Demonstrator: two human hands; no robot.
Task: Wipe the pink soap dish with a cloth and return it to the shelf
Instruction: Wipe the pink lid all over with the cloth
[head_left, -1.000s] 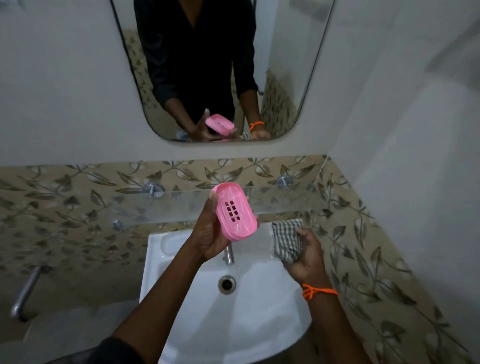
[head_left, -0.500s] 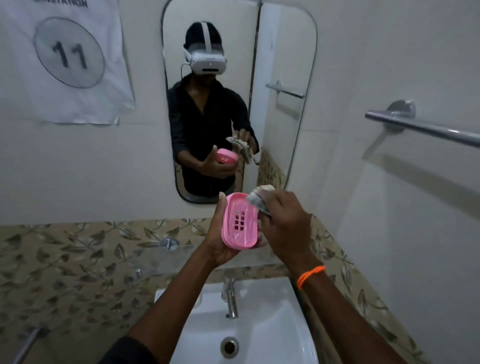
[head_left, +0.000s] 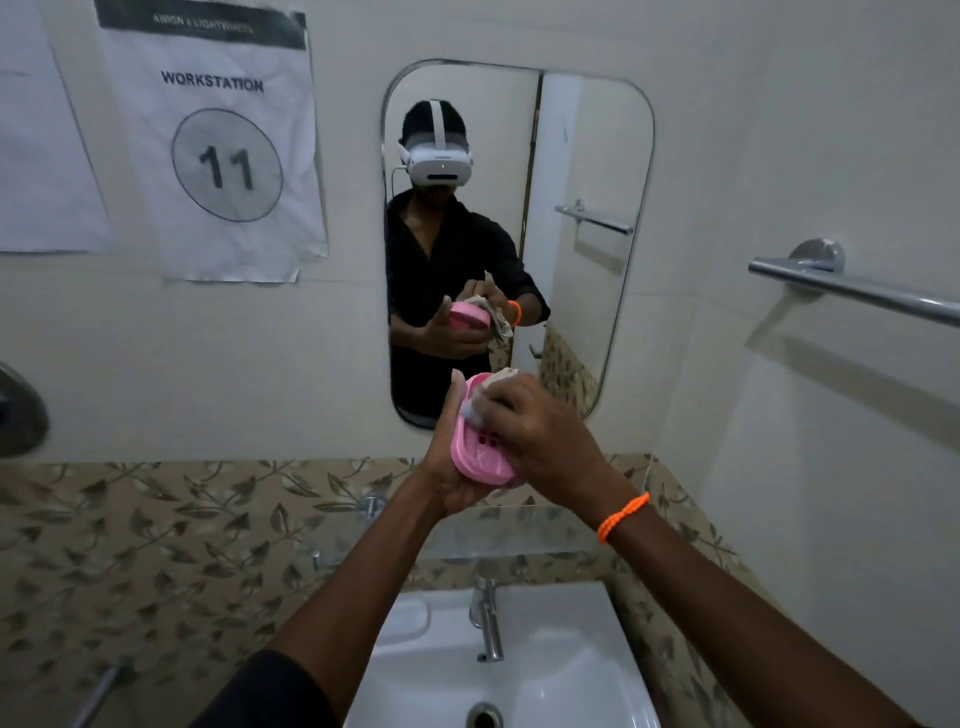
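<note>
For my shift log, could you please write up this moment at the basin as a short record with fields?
setting: bathroom, white basin with tap below a wall mirror
left hand: holds the pink soap dish tilted, in front of the mirror
right hand: presses the cloth into the dish's upper end
shelf: glass shelf under the hands
wall sign: WORKSTATION 11
task stage: wiping; dish not yet returned
</note>
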